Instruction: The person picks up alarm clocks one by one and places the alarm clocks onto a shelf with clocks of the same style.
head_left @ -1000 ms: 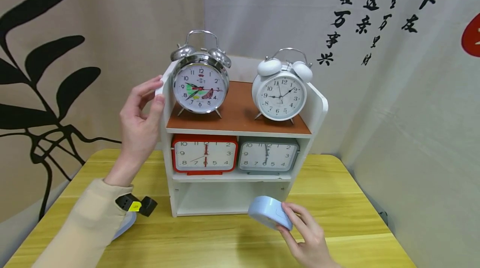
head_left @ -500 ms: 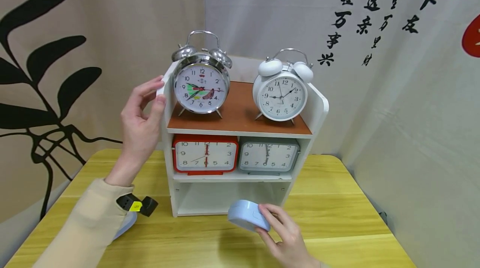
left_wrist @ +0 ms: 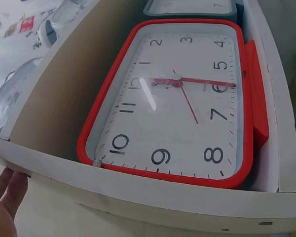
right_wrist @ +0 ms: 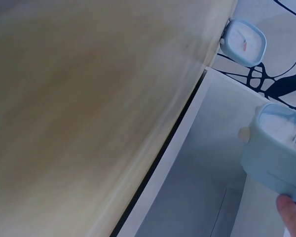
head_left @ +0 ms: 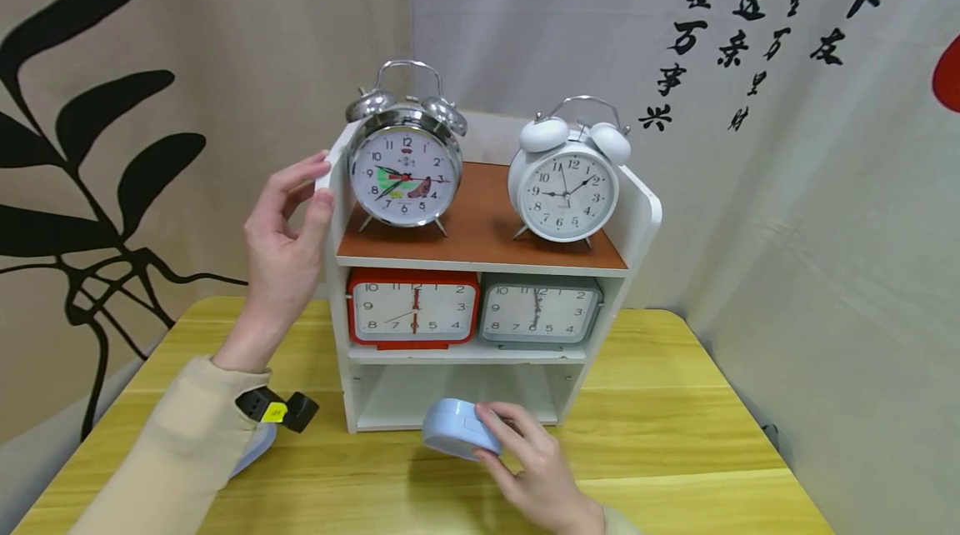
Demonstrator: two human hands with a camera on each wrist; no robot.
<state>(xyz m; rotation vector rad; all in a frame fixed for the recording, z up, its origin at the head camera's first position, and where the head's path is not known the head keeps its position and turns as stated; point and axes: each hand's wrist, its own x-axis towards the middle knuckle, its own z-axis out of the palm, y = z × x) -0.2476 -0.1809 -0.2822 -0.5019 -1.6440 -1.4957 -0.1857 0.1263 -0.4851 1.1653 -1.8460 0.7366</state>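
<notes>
My left hand (head_left: 285, 243) holds the left side panel of a white shelf unit (head_left: 480, 356) by its front edge, fingers and thumb at the panel. In the left wrist view, fingertips (left_wrist: 15, 190) touch its outer face. Low before the bottom compartment, my right hand (head_left: 536, 464) pinches a small light blue clock (head_left: 459, 428) between fingers and thumb, tilted above the table. The right wrist view shows that clock's (right_wrist: 274, 158) pale face partly, cut by the frame edge.
A silver twin-bell alarm clock (head_left: 405, 177) and a white one (head_left: 570, 193) stand on top. Red (head_left: 412, 310) and grey-green (head_left: 540, 312) rectangular clocks fill the middle shelf. Another light blue clock (right_wrist: 244, 42) sits on the wooden table (head_left: 675, 435), mostly behind my left forearm in the head view.
My right hand has carried the light blue clock leftward across the front of the bottom compartment. The left hand keeps its place on the side panel.
</notes>
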